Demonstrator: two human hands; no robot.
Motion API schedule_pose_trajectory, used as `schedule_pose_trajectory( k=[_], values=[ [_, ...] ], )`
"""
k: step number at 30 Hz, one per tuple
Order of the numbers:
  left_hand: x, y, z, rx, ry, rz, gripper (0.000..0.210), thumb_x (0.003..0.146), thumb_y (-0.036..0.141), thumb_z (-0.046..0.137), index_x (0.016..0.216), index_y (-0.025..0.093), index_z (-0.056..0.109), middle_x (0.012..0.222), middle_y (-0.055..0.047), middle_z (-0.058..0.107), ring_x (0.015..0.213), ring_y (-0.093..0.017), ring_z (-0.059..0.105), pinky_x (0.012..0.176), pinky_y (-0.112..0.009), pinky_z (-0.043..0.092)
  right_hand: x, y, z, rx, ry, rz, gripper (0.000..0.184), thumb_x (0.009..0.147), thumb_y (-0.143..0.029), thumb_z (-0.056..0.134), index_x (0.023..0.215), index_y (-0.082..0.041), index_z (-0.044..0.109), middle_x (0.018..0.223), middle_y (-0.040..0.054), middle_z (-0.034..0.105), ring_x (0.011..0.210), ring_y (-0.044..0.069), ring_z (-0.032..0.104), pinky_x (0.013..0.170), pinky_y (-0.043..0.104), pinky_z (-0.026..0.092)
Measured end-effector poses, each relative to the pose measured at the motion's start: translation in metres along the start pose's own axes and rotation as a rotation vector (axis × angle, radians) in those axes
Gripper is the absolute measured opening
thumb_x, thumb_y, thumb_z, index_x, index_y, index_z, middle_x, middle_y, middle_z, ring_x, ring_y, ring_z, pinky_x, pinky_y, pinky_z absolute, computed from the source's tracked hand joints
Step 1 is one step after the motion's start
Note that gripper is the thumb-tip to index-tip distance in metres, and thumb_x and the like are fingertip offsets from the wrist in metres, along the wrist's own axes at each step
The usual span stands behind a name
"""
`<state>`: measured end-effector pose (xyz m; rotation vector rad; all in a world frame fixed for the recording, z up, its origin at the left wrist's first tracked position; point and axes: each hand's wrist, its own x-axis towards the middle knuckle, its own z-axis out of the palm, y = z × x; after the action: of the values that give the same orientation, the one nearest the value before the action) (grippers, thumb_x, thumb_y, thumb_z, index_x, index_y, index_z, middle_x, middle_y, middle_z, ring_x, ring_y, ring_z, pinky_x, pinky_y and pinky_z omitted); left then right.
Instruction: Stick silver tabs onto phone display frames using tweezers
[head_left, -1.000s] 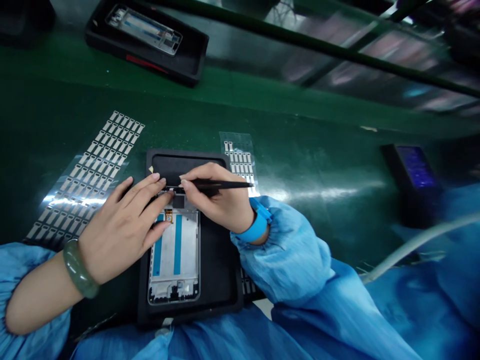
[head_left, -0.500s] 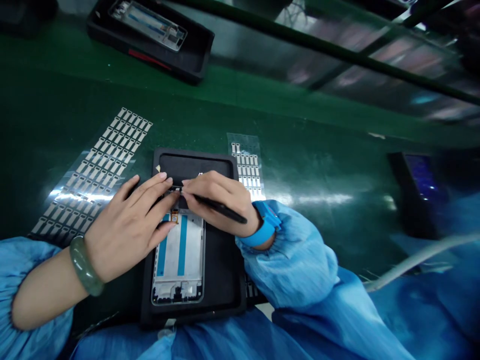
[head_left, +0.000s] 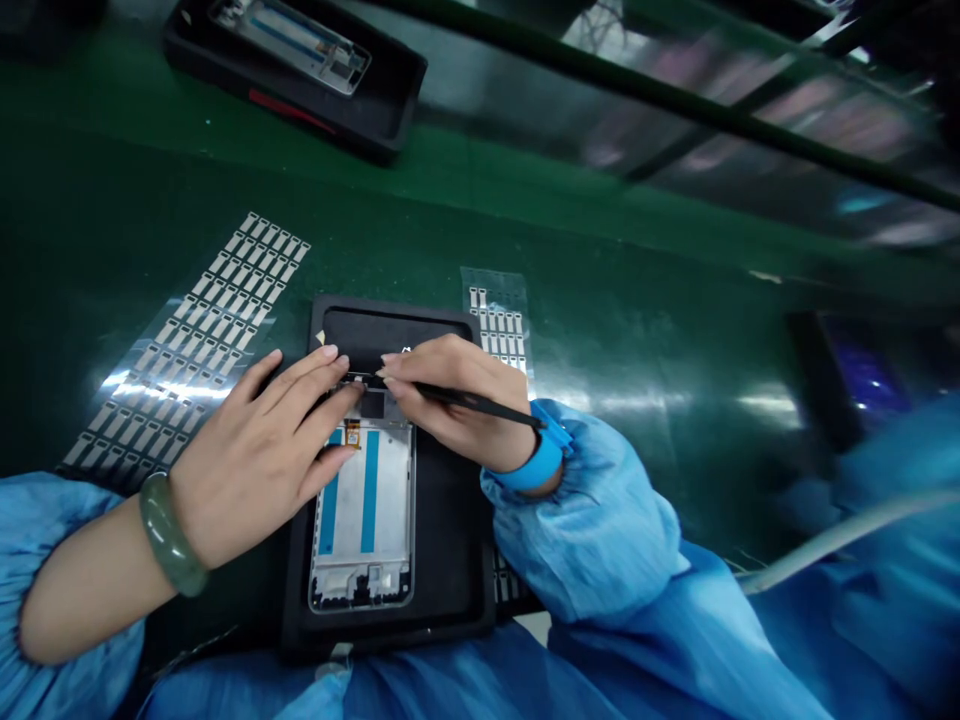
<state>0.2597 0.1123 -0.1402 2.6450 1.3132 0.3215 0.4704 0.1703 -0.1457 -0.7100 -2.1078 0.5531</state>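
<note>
A phone frame (head_left: 349, 500) with two blue strips lies in a black tray (head_left: 454, 560) in front of me. My left hand (head_left: 277, 430) rests over the frame's upper left part, fingers stretched out, the fingertips at its top edge. Pinched in my right hand (head_left: 465, 395) are black tweezers (head_left: 480, 402), their tips near the top of the frame by my left fingertips. Whether the tips hold a small part I cannot make out. Just below my left fingers a small orange flex connector (head_left: 352, 436) shows on the frame.
A sheet of small white stickers (head_left: 217, 300) lies left of the tray, and a second sticker sheet (head_left: 502, 325) to its right. At the back stands another black tray (head_left: 397, 110) with a phone frame (head_left: 300, 45). A blurred person's blue sleeve (head_left: 900, 560) is at far right.
My right hand has drawn back a little to the right with the tweezers, uncovering a dark square area on the frame. My left hand stays almost in place.
</note>
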Motion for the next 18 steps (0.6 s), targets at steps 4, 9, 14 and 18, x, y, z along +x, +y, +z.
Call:
schedule_pose_trajectory(
  k=[4, 9, 14, 18],
  values=[
    [-0.0007, -0.0002, -0.0007, 0.006, -0.015, -0.002, 0.044, 0.093, 0.033, 0.043, 0.131, 0.013, 0.049, 0.14, -0.013, 0.048, 0.135, -0.028, 0.038, 0.109, -0.051, 0.035, 0.003, -0.0015, 0.0026, 0.044, -0.042, 0.045, 0.011, 0.082, -0.014, 0.065, 0.092, -0.018, 0.064, 0.086, 0.0034, 0.073, 0.081, 0.012, 0.068, 0.074, 0.023, 0.058],
    [-0.0008, -0.0006, -0.0006, -0.009, -0.003, -0.001, 0.043, 0.093, 0.033, 0.044, 0.129, 0.013, 0.051, 0.139, -0.014, 0.049, 0.134, -0.029, 0.039, 0.108, -0.051, 0.035, 0.0052, -0.0046, 0.0026, 0.04, -0.068, 0.081, 0.008, 0.083, -0.017, 0.064, 0.091, -0.019, 0.065, 0.085, 0.0017, 0.073, 0.08, 0.01, 0.068, 0.074, 0.022, 0.057],
    [-0.0007, -0.0012, 0.0003, -0.004, 0.003, 0.003, 0.042, 0.093, 0.033, 0.043, 0.13, 0.014, 0.05, 0.138, -0.014, 0.05, 0.134, -0.029, 0.039, 0.107, -0.052, 0.035, 0.0067, -0.0049, 0.0041, 0.027, -0.057, 0.096, 0.007, 0.083, -0.018, 0.064, 0.09, -0.018, 0.064, 0.083, 0.0015, 0.072, 0.077, 0.01, 0.068, 0.071, 0.022, 0.057],
    [-0.0006, -0.0011, 0.0003, 0.001, -0.003, 0.007, 0.042, 0.093, 0.033, 0.043, 0.13, 0.013, 0.049, 0.137, -0.014, 0.051, 0.135, -0.028, 0.038, 0.107, -0.051, 0.035, 0.0078, -0.005, 0.0057, 0.012, -0.053, 0.149, 0.007, 0.083, -0.018, 0.063, 0.09, -0.016, 0.065, 0.082, 0.0021, 0.071, 0.075, 0.01, 0.067, 0.07, 0.022, 0.056]
  ],
)
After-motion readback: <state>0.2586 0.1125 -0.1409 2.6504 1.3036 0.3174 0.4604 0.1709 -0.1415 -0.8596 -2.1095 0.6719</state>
